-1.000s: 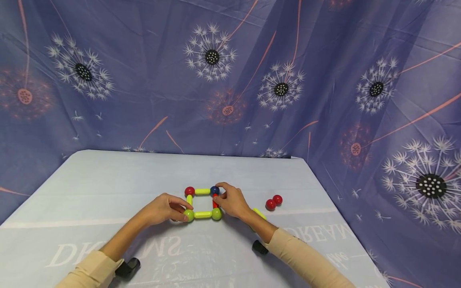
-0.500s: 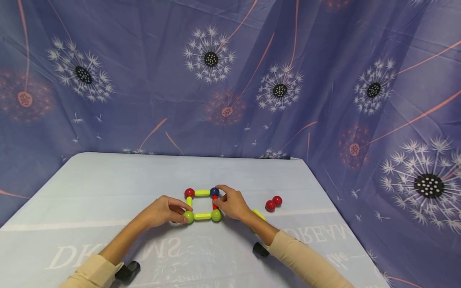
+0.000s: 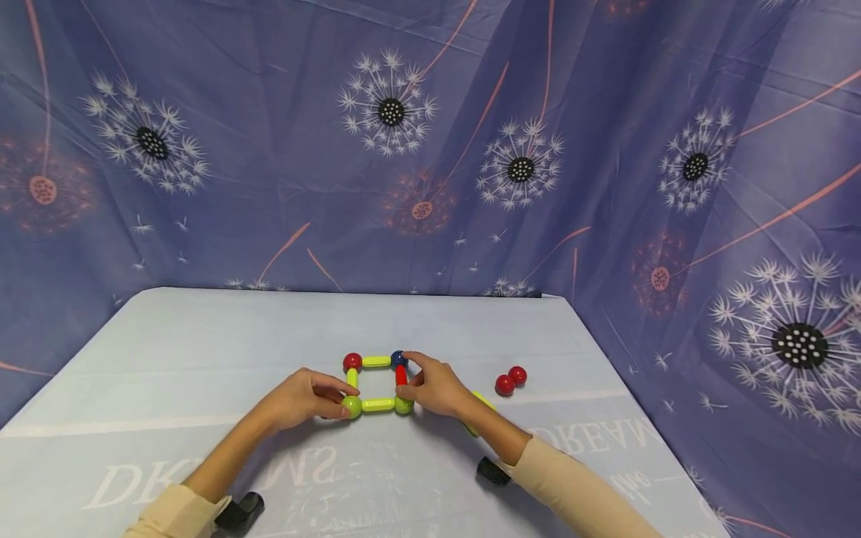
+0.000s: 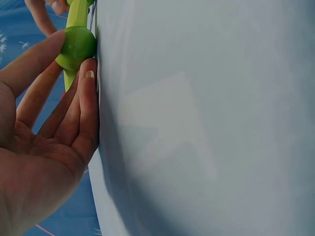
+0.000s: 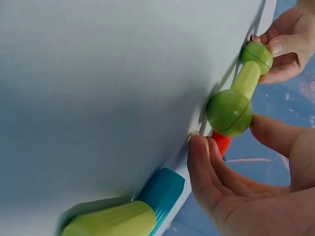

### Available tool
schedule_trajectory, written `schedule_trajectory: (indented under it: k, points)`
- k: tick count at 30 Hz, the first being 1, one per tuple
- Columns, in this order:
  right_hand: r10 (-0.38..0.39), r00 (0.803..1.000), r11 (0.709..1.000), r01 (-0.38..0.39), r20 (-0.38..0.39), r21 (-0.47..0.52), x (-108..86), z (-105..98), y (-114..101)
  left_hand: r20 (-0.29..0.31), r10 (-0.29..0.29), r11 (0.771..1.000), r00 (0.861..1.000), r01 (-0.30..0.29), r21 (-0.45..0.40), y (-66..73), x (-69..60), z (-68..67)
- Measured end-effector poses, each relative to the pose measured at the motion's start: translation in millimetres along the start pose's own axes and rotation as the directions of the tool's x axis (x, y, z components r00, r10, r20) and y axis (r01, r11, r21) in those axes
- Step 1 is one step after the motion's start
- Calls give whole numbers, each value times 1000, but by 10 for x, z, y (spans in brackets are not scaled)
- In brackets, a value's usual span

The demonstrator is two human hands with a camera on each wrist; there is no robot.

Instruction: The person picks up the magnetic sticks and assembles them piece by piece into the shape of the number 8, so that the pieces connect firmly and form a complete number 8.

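Observation:
A square of toy rods and balls lies on the table: a red ball (image 3: 352, 362), a blue ball (image 3: 399, 359), two green balls at the front, yellow-green rods (image 3: 378, 404) on three sides and a red rod (image 3: 401, 376) on the right. My left hand (image 3: 300, 400) pinches the front-left green ball (image 4: 78, 47) between thumb and fingers. Over the right side, my right hand (image 3: 436, 385) has its thumb against the front-right green ball (image 5: 230, 112) and its other fingers along the ball's far side. Its index finger reaches the blue ball in the head view.
Two loose red balls (image 3: 505, 385) sit right of the square. A yellow-green rod (image 5: 110, 220) and a teal rod (image 5: 161, 196) lie near my right forearm, which partly covers them in the head view. A patterned curtain (image 3: 430, 149) hangs behind the table.
My right hand's thumb has slid from the red rod toward me, onto the front-right green ball. The left hand keeps its grip, and the square stays nearly in place.

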State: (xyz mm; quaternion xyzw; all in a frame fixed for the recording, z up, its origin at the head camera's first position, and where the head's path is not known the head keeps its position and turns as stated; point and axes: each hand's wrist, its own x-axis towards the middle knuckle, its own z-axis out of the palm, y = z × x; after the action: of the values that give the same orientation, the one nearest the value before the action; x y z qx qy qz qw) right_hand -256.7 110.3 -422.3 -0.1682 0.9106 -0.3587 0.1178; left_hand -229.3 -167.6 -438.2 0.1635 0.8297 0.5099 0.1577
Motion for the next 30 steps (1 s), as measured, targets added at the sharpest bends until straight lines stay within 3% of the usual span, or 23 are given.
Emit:
schedule_trajectory:
  k: [9,15,22,30]
  points:
    - [-29,999,1000,29,25,11,-149,-44,-11,20,25,1000,999,-25,-18,-5,-26,-25]
    - [-34,999,999,34,13,13,-165,-35,-9,2,19,1000,1000,-19,-20,2,-33,-11]
    - [-37,999,999,37,-15,-3,-80,-27,25,-87,-17,999,996,13,-39,37,-12,62]
    - [-31,998,999,32,-62,3,52,-41,41,-230,-97,994,968,81,-79,56,93,121]
